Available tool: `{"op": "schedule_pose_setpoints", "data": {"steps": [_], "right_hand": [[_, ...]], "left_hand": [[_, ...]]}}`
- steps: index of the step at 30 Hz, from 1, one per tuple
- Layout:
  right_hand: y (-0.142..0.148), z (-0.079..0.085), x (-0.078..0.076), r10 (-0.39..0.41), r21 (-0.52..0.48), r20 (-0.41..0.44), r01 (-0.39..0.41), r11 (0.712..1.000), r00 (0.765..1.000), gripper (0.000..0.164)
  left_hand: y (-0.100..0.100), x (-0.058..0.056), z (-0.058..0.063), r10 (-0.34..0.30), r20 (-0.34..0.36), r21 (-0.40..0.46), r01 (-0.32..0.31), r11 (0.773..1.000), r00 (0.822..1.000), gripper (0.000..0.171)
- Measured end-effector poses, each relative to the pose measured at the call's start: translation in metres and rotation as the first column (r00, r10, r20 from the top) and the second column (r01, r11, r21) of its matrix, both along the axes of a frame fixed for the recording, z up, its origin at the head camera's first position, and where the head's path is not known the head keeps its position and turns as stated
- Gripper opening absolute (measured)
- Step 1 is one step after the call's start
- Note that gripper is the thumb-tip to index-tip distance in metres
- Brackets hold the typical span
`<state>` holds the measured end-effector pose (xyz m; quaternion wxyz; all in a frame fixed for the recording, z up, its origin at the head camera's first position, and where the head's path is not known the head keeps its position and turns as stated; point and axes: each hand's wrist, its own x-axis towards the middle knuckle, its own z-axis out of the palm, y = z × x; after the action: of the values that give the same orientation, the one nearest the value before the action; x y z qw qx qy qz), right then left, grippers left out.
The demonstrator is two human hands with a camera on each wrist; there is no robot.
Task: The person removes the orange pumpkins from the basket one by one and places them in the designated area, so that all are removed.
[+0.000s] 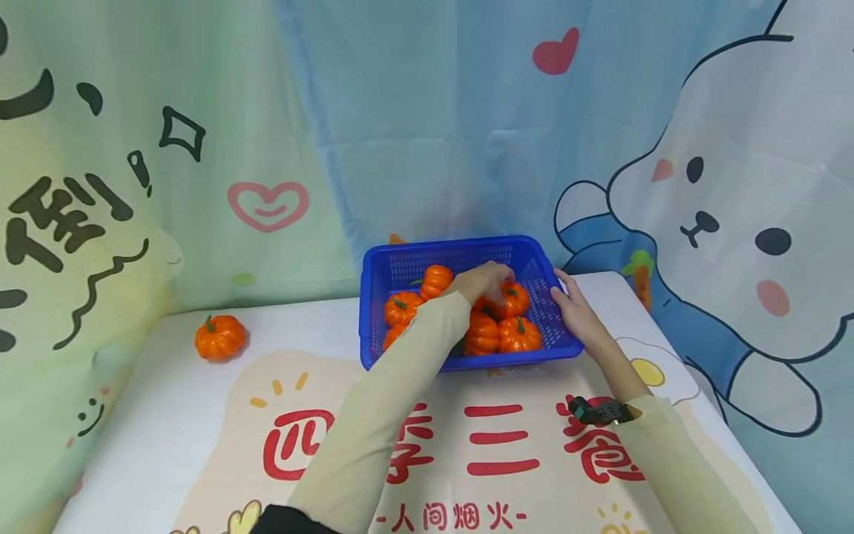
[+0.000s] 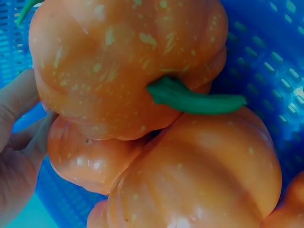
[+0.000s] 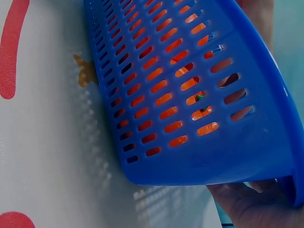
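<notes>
A pale green and blue curtain (image 1: 427, 111), printed with hearts, characters and a white cartoon animal (image 1: 720, 193), is hung behind a table (image 1: 320, 319) covered in white and beige, with red characters printed across it. Near the back edge of the table, a perforated blue basket (image 1: 480, 361) is set, and in it several orange pumpkins with green stems are gathered, two of them, a front pumpkin (image 1: 520, 336) and a left pumpkin (image 1: 402, 308), being seen near the front and left walls. Over the right part of the basket, a speckled pumpkin (image 2: 128, 66) is held by the left hand (image 1: 485, 283), whose thumb and fingers are curled against its side; its curved green stem (image 2: 197, 100) is shown extending above a smooth pumpkin (image 2: 199, 171) lying against it. The basket's right rim is gripped by the right hand (image 1: 579, 313), with the digits clamped about the edge, as is also shown from the right wrist. A dark band (image 1: 597, 410) is worn at the right wrist, and both forearms are covered by cream sleeves (image 1: 414, 352). A lone pumpkin (image 1: 220, 338) is placed on the table's left side, well apart from the basket.
</notes>
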<state>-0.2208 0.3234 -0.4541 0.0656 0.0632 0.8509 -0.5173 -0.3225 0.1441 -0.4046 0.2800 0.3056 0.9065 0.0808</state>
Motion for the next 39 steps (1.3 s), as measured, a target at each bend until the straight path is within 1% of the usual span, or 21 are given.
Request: {"op": "schedule_pose_setpoints", "data": {"steps": [5, 10, 12, 14, 19, 21, 26, 28, 30, 33, 36, 39], "right_hand": [[-0.001, 0.000, 0.001, 0.002, 0.000, 0.004, -0.002, 1.000, 1.000, 0.060], [-0.003, 0.000, 0.001, 0.000, 0.010, 0.009, 0.000, 1.000, 1.000, 0.060], [-0.003, 0.000, 0.001, -0.001, 0.016, 0.011, 0.001, 1.000, 1.000, 0.060], [-0.003, 0.000, 0.001, -0.001, 0.015, 0.011, 0.001, 1.000, 1.000, 0.059], [-0.004, 0.000, 0.001, 0.005, 0.010, 0.013, -0.006, 1.000, 1.000, 0.059], [-0.004, 0.000, 0.001, 0.008, 0.014, 0.014, -0.008, 1.000, 1.000, 0.059], [-0.003, 0.000, -0.001, 0.013, 0.035, 0.004, -0.013, 0.999, 1.000, 0.059], [-0.003, -0.001, -0.001, 0.016, 0.037, 0.001, -0.016, 0.999, 1.000, 0.059], [-0.003, -0.001, -0.002, 0.019, 0.030, -0.001, -0.019, 0.999, 1.000, 0.060], [-0.003, -0.001, -0.003, 0.017, 0.019, -0.003, -0.017, 1.000, 1.000, 0.060], [-0.002, 0.001, -0.002, 0.011, 0.015, 0.011, -0.011, 1.000, 1.000, 0.060], [-0.001, 0.003, -0.001, 0.005, 0.018, 0.033, -0.006, 1.000, 0.999, 0.059]], "left_hand": [[0.000, 0.002, -0.005, -0.012, -0.021, 0.002, 0.012, 1.000, 1.000, 0.057], [-0.003, 0.001, -0.012, -0.072, -0.083, 0.007, 0.072, 0.997, 0.994, 0.058], [-0.004, 0.000, -0.015, -0.089, -0.096, 0.025, 0.092, 0.995, 0.991, 0.059], [-0.006, 0.000, -0.017, -0.094, -0.094, 0.042, 0.098, 0.994, 0.991, 0.060], [-0.006, -0.001, -0.020, -0.143, -0.129, 0.018, 0.146, 0.989, 0.981, 0.062], [-0.006, -0.001, -0.021, -0.165, -0.156, -0.001, 0.167, 0.986, 0.974, 0.063], [-0.005, -0.002, -0.019, -0.172, -0.200, -0.035, 0.169, 0.985, 0.965, 0.064], [-0.005, -0.004, -0.020, -0.162, -0.205, -0.037, 0.158, 0.987, 0.965, 0.066], [-0.006, -0.005, -0.019, -0.156, -0.216, -0.031, 0.153, 0.988, 0.964, 0.068], [-0.009, -0.007, -0.013, -0.158, -0.236, -0.009, 0.160, 0.987, 0.959, 0.069], [-0.013, -0.006, -0.001, -0.151, -0.238, 0.048, 0.167, 0.985, 0.959, 0.069], [-0.021, -0.006, 0.013, -0.137, -0.218, 0.139, 0.170, 0.976, 0.966, 0.067]]}}
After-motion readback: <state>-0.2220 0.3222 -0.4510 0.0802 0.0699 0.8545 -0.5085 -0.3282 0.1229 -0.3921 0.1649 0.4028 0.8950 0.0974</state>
